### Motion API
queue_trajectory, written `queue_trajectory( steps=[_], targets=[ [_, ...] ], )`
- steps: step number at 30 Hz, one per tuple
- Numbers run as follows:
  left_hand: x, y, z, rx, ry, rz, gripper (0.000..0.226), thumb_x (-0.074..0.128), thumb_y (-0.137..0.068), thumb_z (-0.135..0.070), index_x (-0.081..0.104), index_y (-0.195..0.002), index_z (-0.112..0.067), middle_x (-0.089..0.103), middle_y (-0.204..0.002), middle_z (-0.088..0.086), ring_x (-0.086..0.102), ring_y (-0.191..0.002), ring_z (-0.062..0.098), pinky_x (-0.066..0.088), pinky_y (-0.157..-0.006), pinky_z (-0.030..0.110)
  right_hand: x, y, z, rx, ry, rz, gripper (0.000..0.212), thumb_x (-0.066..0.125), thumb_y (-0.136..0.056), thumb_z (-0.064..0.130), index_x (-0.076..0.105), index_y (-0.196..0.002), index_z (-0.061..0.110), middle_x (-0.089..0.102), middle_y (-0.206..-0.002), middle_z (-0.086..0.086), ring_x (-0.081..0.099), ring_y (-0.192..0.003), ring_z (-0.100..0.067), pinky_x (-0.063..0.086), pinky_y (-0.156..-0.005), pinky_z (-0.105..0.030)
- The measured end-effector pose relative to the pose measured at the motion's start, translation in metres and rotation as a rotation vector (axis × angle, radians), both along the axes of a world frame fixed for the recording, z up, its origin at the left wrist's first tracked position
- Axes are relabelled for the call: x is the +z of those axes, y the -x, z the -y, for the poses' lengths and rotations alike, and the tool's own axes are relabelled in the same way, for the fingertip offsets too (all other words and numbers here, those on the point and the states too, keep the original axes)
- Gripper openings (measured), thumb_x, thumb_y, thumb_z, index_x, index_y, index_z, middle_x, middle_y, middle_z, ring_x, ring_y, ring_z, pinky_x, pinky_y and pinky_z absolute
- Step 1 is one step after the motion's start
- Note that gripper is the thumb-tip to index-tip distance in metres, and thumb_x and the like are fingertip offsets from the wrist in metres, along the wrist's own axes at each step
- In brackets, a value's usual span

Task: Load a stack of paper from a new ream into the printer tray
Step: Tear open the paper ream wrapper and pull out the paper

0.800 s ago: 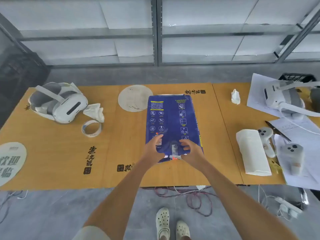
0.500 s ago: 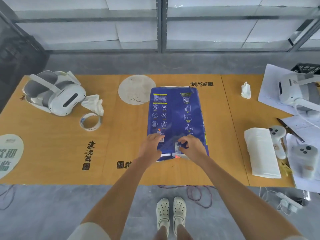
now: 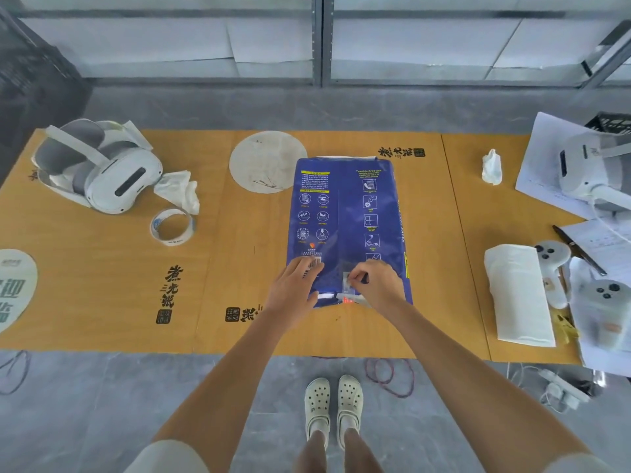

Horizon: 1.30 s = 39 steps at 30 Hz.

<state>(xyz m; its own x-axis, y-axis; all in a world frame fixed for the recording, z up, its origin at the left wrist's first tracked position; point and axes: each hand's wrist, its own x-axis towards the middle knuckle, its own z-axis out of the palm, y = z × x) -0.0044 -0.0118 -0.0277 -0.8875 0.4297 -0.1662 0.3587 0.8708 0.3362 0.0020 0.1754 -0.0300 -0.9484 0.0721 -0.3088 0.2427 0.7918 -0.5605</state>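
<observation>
While the blue ream of paper (image 3: 348, 230) is lying flat on the orange-brown surface (image 3: 239, 322), with its long side running away from the person, both hands are resting on its near end. Its wrapper is showing a deep blue back panel printed with white icons in two columns, a yellow-edged text block at the far left corner, a barcode near the left hand, and a yellow strip along the right edge. At the near edge of the ream the wrapper is looking partly lifted, with a thin band of white showing beneath the blue and a spot of red print beside it.

The left hand (image 3: 296, 287) is lying palm down on the ream's near left corner, fingers spread and flat, its grip closing on nothing. The right hand (image 3: 379, 285) is sitting on the ream's near right part, its grip pinched between thumb and forefinger on a small pale sealing tab (image 3: 347, 282) of the wrapper.

Left of the ream, a round pale disc (image 3: 266, 162) is lying just beside its far corner, and farther left a roll of tape (image 3: 172, 227), a crumpled tissue (image 3: 179, 191) and a white headset (image 3: 102, 165) are lying on the surface. Right of the ream, well apart from it, a folded white cloth (image 3: 517, 295), two white controllers (image 3: 553, 264) and loose sheets (image 3: 546, 158) are lying near a second headset (image 3: 594, 165).
</observation>
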Motion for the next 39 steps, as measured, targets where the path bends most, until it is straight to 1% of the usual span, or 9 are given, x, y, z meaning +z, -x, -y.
queue_trajectory(
  steps=[10, 15, 20, 24, 27, 30, 32, 36, 39],
  targets=[
    [0.001, 0.000, 0.003, -0.023, -0.028, -0.004, 0.054, 0.052, -0.090, -0.025, 0.034, -0.141, -0.020, 0.036, -0.145, -0.002, 0.029, -0.138, 0.014, 0.038, -0.104, 0.028, 0.012, -0.044, -0.013, 0.162, 0.061, 0.017, 0.011, 0.067, -0.081, 0.025, 0.073, -0.079, 0.017, 0.056, -0.082, 0.007, 0.048, -0.078, -0.009, 0.035, -0.058, -0.017],
    [-0.001, -0.001, 0.004, -0.036, -0.029, -0.007, 0.055, 0.054, -0.090, -0.025, 0.035, -0.141, -0.018, 0.036, -0.146, -0.001, 0.030, -0.138, 0.016, 0.039, -0.104, 0.030, 0.000, -0.073, -0.005, 0.249, -0.009, 0.108, 0.014, 0.060, -0.083, 0.020, 0.073, -0.087, 0.015, 0.067, -0.097, -0.001, 0.059, -0.086, -0.015, 0.048, -0.075, -0.028],
    [-0.002, -0.002, 0.004, -0.022, -0.053, 0.018, 0.056, 0.053, -0.090, -0.024, 0.032, -0.142, -0.017, 0.032, -0.147, -0.001, 0.028, -0.138, 0.015, 0.040, -0.103, 0.029, -0.005, -0.081, 0.004, 0.361, -0.155, 0.134, 0.019, 0.050, -0.084, 0.017, 0.069, -0.086, 0.020, 0.062, -0.087, 0.008, 0.057, -0.092, -0.013, 0.041, -0.068, -0.025],
    [-0.002, -0.004, 0.006, -0.031, -0.058, 0.046, 0.058, 0.054, -0.089, -0.023, 0.031, -0.142, -0.019, 0.026, -0.150, -0.002, 0.025, -0.140, 0.014, 0.040, -0.104, 0.029, -0.006, -0.091, -0.001, 0.417, -0.164, 0.088, 0.020, 0.052, -0.087, 0.022, 0.067, -0.099, 0.027, 0.066, -0.098, 0.007, 0.057, -0.097, -0.010, 0.044, -0.070, -0.025],
    [0.000, -0.008, 0.009, -0.045, -0.039, 0.065, 0.062, 0.058, -0.087, -0.027, 0.030, -0.142, -0.020, 0.026, -0.151, -0.002, 0.024, -0.141, 0.015, 0.039, -0.107, 0.030, -0.001, -0.097, -0.012, 0.352, -0.154, -0.069, 0.014, 0.062, -0.082, 0.021, 0.068, -0.094, 0.025, 0.066, -0.091, 0.006, 0.064, -0.078, -0.009, 0.050, -0.060, -0.024],
    [0.001, -0.014, 0.014, -0.054, -0.033, 0.044, 0.066, 0.061, -0.084, -0.028, 0.030, -0.142, -0.020, 0.029, -0.149, -0.003, 0.024, -0.140, 0.014, 0.035, -0.109, 0.029, 0.004, -0.095, -0.029, 0.231, -0.199, -0.223, 0.024, 0.076, -0.067, 0.019, 0.059, -0.084, 0.019, 0.062, -0.084, 0.003, 0.059, -0.057, -0.011, 0.041, -0.048, -0.018],
    [0.002, -0.018, 0.016, -0.040, -0.034, 0.039, 0.067, 0.061, -0.084, -0.026, 0.029, -0.143, -0.021, 0.028, -0.149, -0.004, 0.024, -0.140, 0.013, 0.034, -0.109, 0.028, 0.006, -0.087, -0.040, 0.156, -0.267, -0.282, 0.037, 0.080, -0.060, 0.019, 0.055, -0.087, 0.015, 0.060, -0.086, -0.002, 0.061, -0.064, -0.016, 0.043, -0.054, -0.021],
    [0.001, -0.025, 0.015, 0.021, -0.018, 0.048, 0.066, 0.057, -0.087, -0.019, 0.026, -0.144, -0.022, 0.025, -0.151, -0.003, 0.020, -0.142, 0.013, 0.037, -0.107, 0.027, 0.006, -0.071, -0.056, 0.157, -0.422, -0.258, 0.066, 0.085, -0.057, 0.021, 0.056, -0.115, 0.008, 0.062, -0.113, -0.009, 0.065, -0.097, -0.024, 0.055, -0.078, -0.032],
    [-0.001, -0.028, 0.013, 0.073, -0.021, 0.065, 0.065, 0.054, -0.088, -0.016, 0.023, -0.145, -0.023, 0.023, -0.152, -0.003, 0.019, -0.143, 0.012, 0.039, -0.103, 0.025, -0.001, -0.067, -0.060, 0.224, -0.482, -0.233, 0.068, 0.085, -0.059, 0.026, 0.059, -0.119, 0.009, 0.062, -0.121, -0.010, 0.064, -0.107, -0.025, 0.055, -0.082, -0.033]
  ],
)
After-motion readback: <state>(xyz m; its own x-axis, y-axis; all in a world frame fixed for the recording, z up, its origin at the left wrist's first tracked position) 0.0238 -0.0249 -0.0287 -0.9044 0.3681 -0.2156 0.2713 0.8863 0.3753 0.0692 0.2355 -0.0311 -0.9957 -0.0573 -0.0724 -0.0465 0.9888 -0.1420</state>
